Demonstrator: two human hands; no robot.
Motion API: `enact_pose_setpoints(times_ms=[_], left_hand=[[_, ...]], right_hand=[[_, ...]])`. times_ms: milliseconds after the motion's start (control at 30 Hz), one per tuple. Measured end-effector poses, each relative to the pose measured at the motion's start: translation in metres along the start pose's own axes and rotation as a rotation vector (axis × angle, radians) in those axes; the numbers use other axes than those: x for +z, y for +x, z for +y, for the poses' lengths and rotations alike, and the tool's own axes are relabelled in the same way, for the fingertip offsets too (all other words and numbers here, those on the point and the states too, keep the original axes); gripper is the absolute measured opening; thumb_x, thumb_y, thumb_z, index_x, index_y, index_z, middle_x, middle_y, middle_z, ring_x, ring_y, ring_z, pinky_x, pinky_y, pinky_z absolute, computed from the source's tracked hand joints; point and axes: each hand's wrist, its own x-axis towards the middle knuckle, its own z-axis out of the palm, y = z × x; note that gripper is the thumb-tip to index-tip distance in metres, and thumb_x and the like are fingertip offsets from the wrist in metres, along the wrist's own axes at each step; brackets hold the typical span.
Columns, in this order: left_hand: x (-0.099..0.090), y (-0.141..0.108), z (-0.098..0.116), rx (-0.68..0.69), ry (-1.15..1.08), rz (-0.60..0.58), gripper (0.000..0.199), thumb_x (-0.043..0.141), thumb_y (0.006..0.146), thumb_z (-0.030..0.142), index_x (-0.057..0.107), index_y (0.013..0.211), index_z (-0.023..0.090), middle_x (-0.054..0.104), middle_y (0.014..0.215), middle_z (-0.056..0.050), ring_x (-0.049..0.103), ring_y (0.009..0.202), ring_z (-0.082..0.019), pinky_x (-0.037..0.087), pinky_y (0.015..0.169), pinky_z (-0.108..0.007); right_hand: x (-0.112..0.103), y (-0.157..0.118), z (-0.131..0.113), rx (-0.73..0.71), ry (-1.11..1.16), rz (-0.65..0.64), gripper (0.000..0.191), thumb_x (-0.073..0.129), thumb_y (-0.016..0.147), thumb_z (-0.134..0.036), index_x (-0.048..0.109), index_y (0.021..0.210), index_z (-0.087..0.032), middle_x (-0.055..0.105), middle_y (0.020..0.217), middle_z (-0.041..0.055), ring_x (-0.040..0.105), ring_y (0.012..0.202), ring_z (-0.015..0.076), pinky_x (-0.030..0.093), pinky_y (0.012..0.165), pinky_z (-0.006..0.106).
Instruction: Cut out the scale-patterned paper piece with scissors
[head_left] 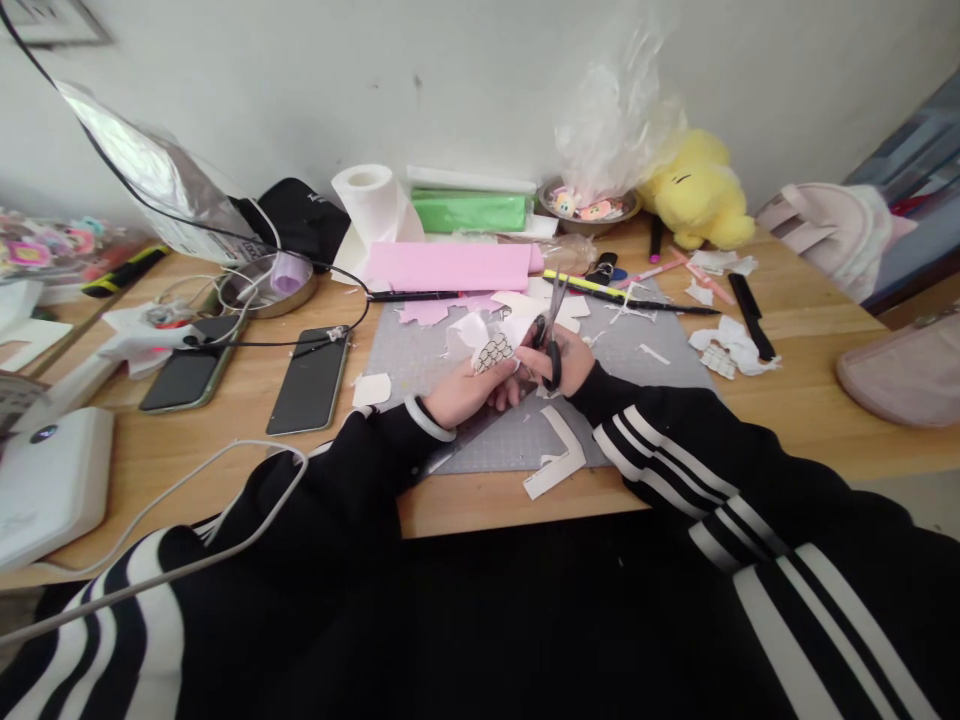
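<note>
My left hand (pixel 466 392) is closed on a small white paper cutout (pixel 493 353) with black cell-like outlines drawn on it. Thin whitish paper or film shows behind the cutout. Black-handled scissors (pixel 553 350) are in my right hand (pixel 568 358), their blades pointing up and away from me. Both hands meet over a grey cutting mat (pixel 480 440), fingers close together. An L-shaped white paper scrap (pixel 559 455) lies on the mat's near edge, just below my hands. Some fingertips are hidden behind the cutout and the scissor handles.
Two phones (pixel 309 380) (pixel 191 372) lie on the left, with cables crossing near them. Behind the mat are pink paper (pixel 450 267), a paper roll (pixel 377 210) and a metal bowl (pixel 589 207). To the right sit crumpled scraps (pixel 733 345), a black comb (pixel 750 312) and a yellow plush toy (pixel 696 190).
</note>
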Motion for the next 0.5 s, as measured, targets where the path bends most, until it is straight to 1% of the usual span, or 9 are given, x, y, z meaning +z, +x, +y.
enact_pose_setpoints(times_ms=[133,200,300,333,367,400,467,500], left_hand=[[0.0019,0.004,-0.0016,-0.045,-0.067,0.044,0.04,0.042,0.088,0.032,0.057,0.056,0.014,0.055,0.044,0.0,0.042,0.039,-0.008,0.029,0.041,-0.021],[0.0029,0.0043,-0.0025,-0.069,-0.099,0.057,0.041,0.043,0.087,0.035,0.057,0.055,0.014,0.055,0.044,0.0,0.041,0.039,-0.007,0.028,0.04,-0.021],[0.0033,0.002,-0.0022,-0.117,-0.138,0.061,0.041,0.048,0.084,0.04,0.055,0.053,0.014,0.054,0.044,0.0,0.042,0.04,-0.006,0.031,0.041,-0.019],[0.0031,0.0011,-0.0016,-0.141,-0.148,0.047,0.038,0.05,0.082,0.041,0.057,0.057,0.013,0.056,0.047,0.0,0.044,0.04,-0.007,0.032,0.04,-0.019],[0.0025,0.0003,-0.0009,-0.167,-0.158,0.03,0.036,0.051,0.081,0.043,0.059,0.062,0.013,0.057,0.048,0.0,0.044,0.039,-0.007,0.031,0.037,-0.019],[0.0018,-0.0002,-0.0002,-0.196,-0.166,0.003,0.035,0.053,0.079,0.044,0.061,0.068,0.012,0.06,0.051,-0.001,0.046,0.039,-0.008,0.03,0.034,-0.019],[-0.0003,-0.0003,0.0009,-0.287,-0.216,-0.034,0.034,0.057,0.076,0.045,0.062,0.074,0.012,0.062,0.055,-0.002,0.048,0.04,-0.007,0.032,0.032,-0.016],[-0.0016,0.0,0.0012,-0.311,-0.23,-0.044,0.034,0.057,0.076,0.045,0.062,0.074,0.012,0.062,0.056,-0.002,0.049,0.04,-0.007,0.032,0.031,-0.016]], right_hand=[[0.0026,0.0091,0.0034,0.089,-0.01,0.025,0.044,0.074,0.051,-0.046,0.04,0.059,-0.019,0.044,0.037,-0.0074,0.038,0.031,0.0058,0.029,0.033,0.02],[0.0026,0.0107,0.004,0.123,-0.007,0.042,0.044,0.074,0.049,-0.046,0.042,0.059,-0.018,0.045,0.038,-0.0072,0.039,0.033,0.0058,0.029,0.033,0.02],[0.0016,0.0083,0.0016,0.161,0.0,0.058,0.044,0.075,0.047,-0.044,0.044,0.06,-0.017,0.046,0.04,-0.0065,0.041,0.035,0.0061,0.032,0.034,0.02],[0.001,0.007,0.0002,0.171,0.003,0.054,0.042,0.075,0.049,-0.045,0.044,0.059,-0.017,0.045,0.038,-0.0065,0.04,0.034,0.006,0.032,0.034,0.02],[0.0004,0.0057,-0.0013,0.189,0.009,0.051,0.042,0.075,0.048,-0.044,0.043,0.057,-0.017,0.043,0.036,-0.0069,0.038,0.033,0.0058,0.032,0.034,0.02],[-0.0002,0.0048,-0.0027,0.237,0.027,0.018,0.042,0.076,0.047,-0.043,0.043,0.056,-0.017,0.043,0.036,-0.0068,0.038,0.033,0.0059,0.033,0.035,0.02],[-0.0012,0.0041,-0.0049,0.266,0.032,0.001,0.043,0.076,0.045,-0.043,0.043,0.056,-0.018,0.042,0.034,-0.0068,0.037,0.032,0.0062,0.031,0.034,0.021],[-0.0017,0.0043,-0.0056,0.281,0.033,-0.01,0.043,0.075,0.045,-0.044,0.044,0.057,-0.018,0.043,0.034,-0.0065,0.038,0.032,0.0067,0.031,0.033,0.021]])
